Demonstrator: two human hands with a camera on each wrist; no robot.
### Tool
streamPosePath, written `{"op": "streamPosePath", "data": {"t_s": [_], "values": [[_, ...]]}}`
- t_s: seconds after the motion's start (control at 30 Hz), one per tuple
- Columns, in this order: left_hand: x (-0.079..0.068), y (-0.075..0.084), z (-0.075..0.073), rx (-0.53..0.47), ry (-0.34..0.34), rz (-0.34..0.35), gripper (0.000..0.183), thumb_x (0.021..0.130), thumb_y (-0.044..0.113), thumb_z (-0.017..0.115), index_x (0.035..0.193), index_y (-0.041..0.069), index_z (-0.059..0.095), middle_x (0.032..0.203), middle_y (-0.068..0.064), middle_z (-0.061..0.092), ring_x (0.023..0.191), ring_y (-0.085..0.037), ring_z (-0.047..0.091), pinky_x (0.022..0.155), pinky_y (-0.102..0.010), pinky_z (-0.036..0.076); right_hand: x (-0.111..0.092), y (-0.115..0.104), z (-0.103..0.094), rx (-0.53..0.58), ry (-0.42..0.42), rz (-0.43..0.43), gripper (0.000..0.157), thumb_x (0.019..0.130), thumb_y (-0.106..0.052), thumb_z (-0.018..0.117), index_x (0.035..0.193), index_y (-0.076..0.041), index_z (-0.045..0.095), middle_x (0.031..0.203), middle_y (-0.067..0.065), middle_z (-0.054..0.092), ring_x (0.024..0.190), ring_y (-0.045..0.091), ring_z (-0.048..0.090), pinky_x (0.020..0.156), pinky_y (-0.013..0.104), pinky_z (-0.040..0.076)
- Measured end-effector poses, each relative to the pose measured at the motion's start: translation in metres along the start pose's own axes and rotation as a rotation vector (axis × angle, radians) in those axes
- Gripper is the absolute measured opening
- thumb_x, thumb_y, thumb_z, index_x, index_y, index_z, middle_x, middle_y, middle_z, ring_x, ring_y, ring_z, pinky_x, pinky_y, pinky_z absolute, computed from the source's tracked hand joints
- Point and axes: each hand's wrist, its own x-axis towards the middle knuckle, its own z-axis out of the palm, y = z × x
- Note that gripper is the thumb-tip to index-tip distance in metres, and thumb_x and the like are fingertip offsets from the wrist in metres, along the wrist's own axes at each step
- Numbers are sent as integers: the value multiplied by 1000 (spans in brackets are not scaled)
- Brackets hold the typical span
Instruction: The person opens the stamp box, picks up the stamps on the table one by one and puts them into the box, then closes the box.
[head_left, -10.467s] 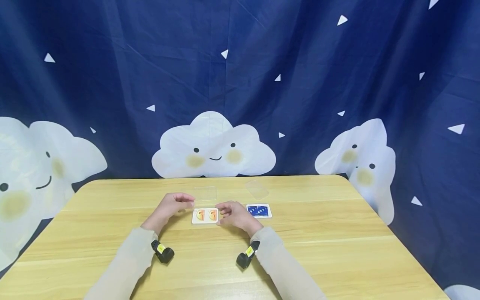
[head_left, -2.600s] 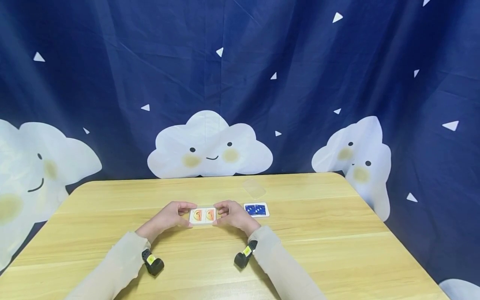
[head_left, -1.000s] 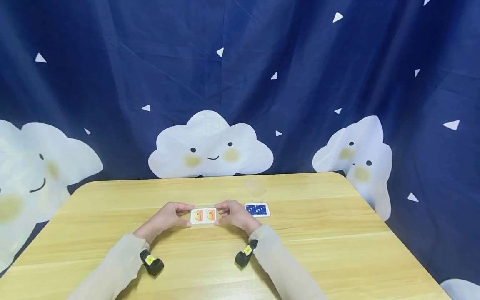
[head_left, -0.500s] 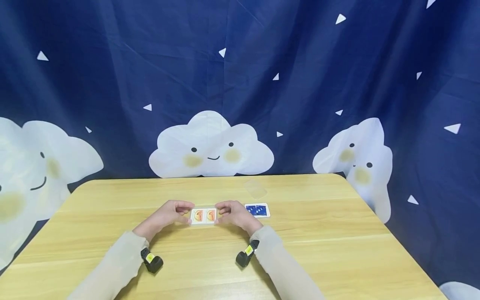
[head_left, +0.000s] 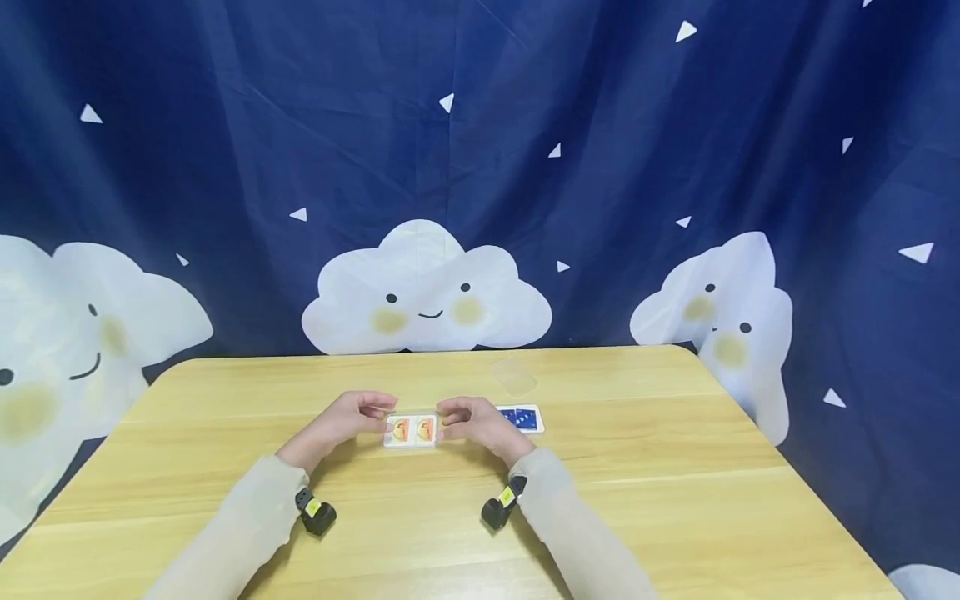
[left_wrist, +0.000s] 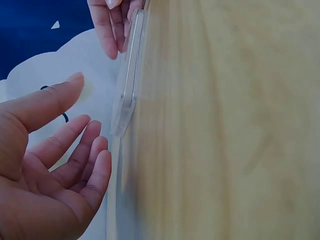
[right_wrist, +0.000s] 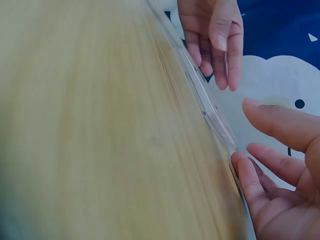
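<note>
A clear plastic card case (head_left: 411,430) lies flat on the table, showing two orange pictures side by side on white. Seen edge-on in the left wrist view, the case (left_wrist: 131,65) has pale cards inside clear walls. My left hand (head_left: 351,419) is at its left end, thumb and fingers spread and apart from it. At the right end is my right hand (head_left: 478,423), fingers loosely bent and thumb lifted away; in the right wrist view its fingertips are close to the case's (right_wrist: 205,100) corner. Neither hand grips anything.
Just right of my right hand, partly covered by it, lies a second case with blue moon-pattern cards (head_left: 527,418). Behind that, a thin clear plastic lid (head_left: 515,377) lies on the wooden table (head_left: 637,517). A dark blue curtain (head_left: 585,192) with clouds hangs beyond the table's far edge.
The clear lid that lay behind the orange-picture case long before is now gone from there. Both hands held the case's ends a moment ago; their fingers have now come off it.
</note>
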Motion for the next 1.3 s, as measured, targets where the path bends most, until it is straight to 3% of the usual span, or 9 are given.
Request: {"op": "streamPosePath", "data": {"t_s": [0.17, 0.4, 0.77, 1.07, 1.3], "values": [[5, 5, 2, 4, -5, 15, 48, 81, 4, 68, 125, -9, 53, 125, -24, 56, 102, -26, 56, 83, -27, 45, -5, -2, -6, 1, -4, -14, 50, 76, -2, 72, 124, 3, 56, 115, 16, 61, 101, 23, 57, 87, 27, 46], [15, 16, 5, 33, 14, 3, 46, 83, 7, 67, 126, -5, 55, 125, -20, 58, 105, -26, 54, 89, -35, 45, -14, -4, -19, -12, -20, -24, 48, 79, -6, 71, 125, 2, 57, 124, 17, 58, 103, 22, 58, 88, 27, 47], [32, 35, 18, -4, -11, 10, 47, 83, 10, 68, 126, -2, 56, 125, -15, 59, 110, -27, 53, 96, -40, 43, -32, 2, -49, -37, -41, -84, 47, 82, -9, 70, 125, 5, 55, 125, 22, 56, 108, 30, 56, 83, 25, 48], [47, 47, 31, -27, -46, 63, 48, 82, 12, 71, 126, 0, 56, 126, -14, 59, 112, -29, 53, 96, -38, 44, -50, 4, -76, 36, -54, -78, 49, 82, -5, 67, 126, 10, 50, 118, 32, 55, 97, 20, 58, 80, 22, 50], [64, 48, 39, -31, -101, 151, 47, 81, 11, 71, 124, -2, 57, 127, -17, 57, 115, -35, 52, 95, -36, 45, -58, 15, -100, 2, -4, -82, 49, 82, -6, 69, 125, 10, 51, 118, 30, 56, 96, 20, 58, 75, 21, 50]]}}
